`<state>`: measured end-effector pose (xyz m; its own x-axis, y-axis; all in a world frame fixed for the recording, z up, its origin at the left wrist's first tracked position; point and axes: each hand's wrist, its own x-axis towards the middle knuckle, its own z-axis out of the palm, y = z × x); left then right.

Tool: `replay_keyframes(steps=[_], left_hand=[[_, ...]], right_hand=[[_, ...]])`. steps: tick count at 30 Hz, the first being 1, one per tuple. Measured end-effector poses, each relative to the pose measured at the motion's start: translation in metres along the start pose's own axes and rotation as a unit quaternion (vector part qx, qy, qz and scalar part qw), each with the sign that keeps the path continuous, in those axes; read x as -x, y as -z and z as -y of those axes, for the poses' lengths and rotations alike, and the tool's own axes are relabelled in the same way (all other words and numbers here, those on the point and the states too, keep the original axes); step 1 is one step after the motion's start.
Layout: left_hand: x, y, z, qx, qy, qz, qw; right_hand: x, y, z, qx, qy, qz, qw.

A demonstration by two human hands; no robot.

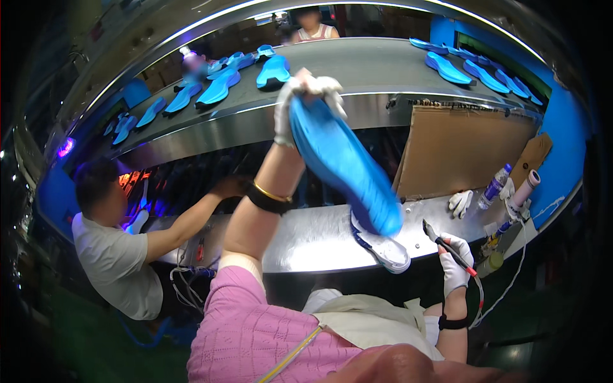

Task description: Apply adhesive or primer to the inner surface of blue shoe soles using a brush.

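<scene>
Head view: the left hand (310, 90) is clamped on one end of a blue sole (348, 169). The right hand (458, 272) is wrapped around a slim tool (456, 257).

I have room over the counter (300, 244) left of the white shoe (393, 255). The raised blue sole (341, 163) blocks the middle; cardboard (466, 150) walls the right rear.

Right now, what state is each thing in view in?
Left hand: gloved, raised, gripping.
Blue sole: held aloft, slanting.
Right hand: gloved, gripping.
Black tool: held aslant.
White shoe: lying, partly hidden.
Bottle: capped.
Loose glove: lying unworn.
Cardboard: propped upright.
Purple lamp: lit.
Other soles: lying unheld.
</scene>
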<state>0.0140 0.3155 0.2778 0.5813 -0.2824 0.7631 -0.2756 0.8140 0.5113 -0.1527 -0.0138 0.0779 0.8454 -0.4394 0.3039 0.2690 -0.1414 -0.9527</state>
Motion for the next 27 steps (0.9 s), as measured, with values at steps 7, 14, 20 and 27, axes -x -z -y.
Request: replay_keyframes(steps=[7,14,20,27], left_hand=[[0.181,-0.004,0.149,0.393,0.314,-0.082,0.86],[0.228,-0.047,0.154,0.393,0.456,-0.221,0.767],[0.203,-0.07,0.17,0.306,0.346,-0.234,0.855],[0.207,-0.088,0.193,0.244,0.334,-0.269,0.87]], right_hand=[[0.013,0.001,0.014,-0.007,-0.023,0.02,1.0],[0.016,0.01,0.017,-0.054,-0.076,0.055,0.994],[0.005,-0.039,0.031,-0.076,0.014,0.128,0.989],[0.004,-0.063,0.023,-0.101,0.016,0.065,0.993]])
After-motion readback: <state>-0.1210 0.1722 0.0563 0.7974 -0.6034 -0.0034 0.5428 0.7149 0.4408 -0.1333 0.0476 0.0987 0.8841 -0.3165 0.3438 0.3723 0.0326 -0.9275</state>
